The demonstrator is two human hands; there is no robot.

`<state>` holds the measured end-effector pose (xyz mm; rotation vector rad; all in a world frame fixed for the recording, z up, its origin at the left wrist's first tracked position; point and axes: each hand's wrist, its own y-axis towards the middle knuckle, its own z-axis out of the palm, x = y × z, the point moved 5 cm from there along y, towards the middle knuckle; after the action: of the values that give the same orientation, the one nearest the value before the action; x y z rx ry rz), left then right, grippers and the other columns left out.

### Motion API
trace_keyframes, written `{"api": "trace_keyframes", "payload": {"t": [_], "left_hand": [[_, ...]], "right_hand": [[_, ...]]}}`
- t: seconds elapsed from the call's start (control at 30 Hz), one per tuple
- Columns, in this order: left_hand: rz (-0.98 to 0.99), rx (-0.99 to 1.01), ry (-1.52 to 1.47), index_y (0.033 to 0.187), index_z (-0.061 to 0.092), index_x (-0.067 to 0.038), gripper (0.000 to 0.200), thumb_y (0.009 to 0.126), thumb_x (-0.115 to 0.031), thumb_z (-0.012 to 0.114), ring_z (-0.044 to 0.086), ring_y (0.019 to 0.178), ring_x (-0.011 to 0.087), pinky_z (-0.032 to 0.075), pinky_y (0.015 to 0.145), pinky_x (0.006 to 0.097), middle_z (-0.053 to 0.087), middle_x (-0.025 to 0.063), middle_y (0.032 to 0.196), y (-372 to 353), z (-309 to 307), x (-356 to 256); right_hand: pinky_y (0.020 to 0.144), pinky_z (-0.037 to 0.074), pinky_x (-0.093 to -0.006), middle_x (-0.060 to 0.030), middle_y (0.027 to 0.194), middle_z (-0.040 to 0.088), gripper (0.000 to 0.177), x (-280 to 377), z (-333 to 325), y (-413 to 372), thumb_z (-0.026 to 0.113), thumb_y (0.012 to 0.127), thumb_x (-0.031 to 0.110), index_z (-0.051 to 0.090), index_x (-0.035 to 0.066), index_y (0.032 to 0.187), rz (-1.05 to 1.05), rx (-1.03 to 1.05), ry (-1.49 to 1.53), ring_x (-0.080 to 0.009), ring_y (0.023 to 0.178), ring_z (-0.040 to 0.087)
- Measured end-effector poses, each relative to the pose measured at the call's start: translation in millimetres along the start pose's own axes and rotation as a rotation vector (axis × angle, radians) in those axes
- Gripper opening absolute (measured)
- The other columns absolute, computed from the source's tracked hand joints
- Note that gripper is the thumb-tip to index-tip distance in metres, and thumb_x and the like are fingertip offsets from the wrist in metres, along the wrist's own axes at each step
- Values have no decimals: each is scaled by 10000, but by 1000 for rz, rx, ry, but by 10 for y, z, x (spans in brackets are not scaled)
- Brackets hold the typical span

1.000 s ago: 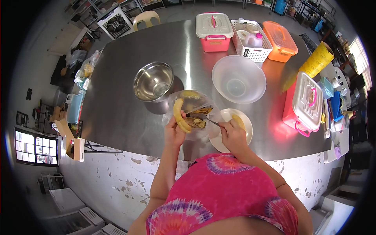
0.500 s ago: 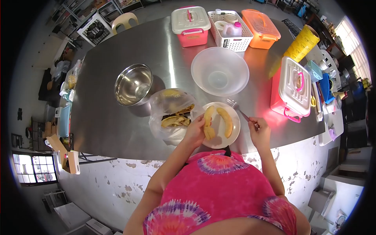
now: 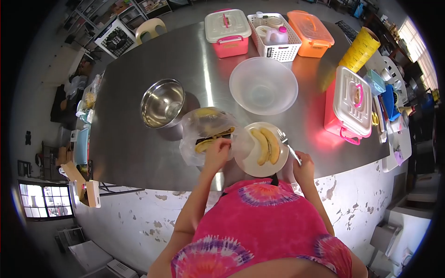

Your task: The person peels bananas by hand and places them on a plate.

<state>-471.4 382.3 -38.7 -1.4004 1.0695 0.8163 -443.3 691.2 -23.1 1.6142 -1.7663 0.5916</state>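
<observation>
Two peeled bananas lie side by side on a white plate near the table's front edge. Just left of the plate is a clear plastic bag with banana peels in it. My left hand is at the bag's right side, over the peels, fingers bent together; whatever is between them is too small to tell. A fork is held by its handle in my right hand, its tines over the plate's right rim.
Behind the plate stands a translucent bowl, with a steel bowl farther left. A pink box, a white basket and an orange box line the back. At right are another pink box and a yellow roll.
My left hand has let go of the banana it held, which now lies beside the other on the plate, and has moved left to the bag. The fork's tines now reach the plate's rim.
</observation>
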Motion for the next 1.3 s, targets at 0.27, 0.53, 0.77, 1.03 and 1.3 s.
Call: {"api": "trace_keyframes", "payload": {"t": [0.27,0.53,0.77,1.03,1.3], "left_hand": [[409,-399,834,977,585,-50,331,664,52,547,474,1032,317,393,873,389,538,121,1047,288,-551,-197],[319,-293,1149,904,621,-89,282,628,-32,641,487,1001,268,413,825,393,546,58,969,306,-818,-230],[309,-384,1263,913,640,-100,297,618,-82,674,484,1005,265,404,839,424,539,61,984,315,-655,-63],[238,-367,1007,991,603,-85,335,666,-7,588,493,1002,295,411,829,410,532,91,998,254,-757,-178],[480,-494,859,1106,501,-36,437,683,75,519,476,1032,344,408,861,391,508,145,1082,410,-1016,-652]], "right_hand": [[694,461,-416,-199,881,546,291,-21,248,-65,495,739,14,569,6,1021,-45,67,-123,-373,788,556],[724,471,-444,-196,1009,501,357,-113,400,-148,501,749,53,513,33,1105,43,235,-179,-388,858,554],[738,477,-407,-151,1029,505,374,162,290,-75,532,716,45,529,63,1090,-17,191,-277,-339,897,548],[775,466,-382,-126,948,537,230,1364,911,230,539,719,32,591,24,943,-661,432,124,-292,921,526],[883,409,-394,-176,1150,498,371,1618,2163,828,555,760,102,532,4,1118,-621,198,6,-332,1042,490]]}}
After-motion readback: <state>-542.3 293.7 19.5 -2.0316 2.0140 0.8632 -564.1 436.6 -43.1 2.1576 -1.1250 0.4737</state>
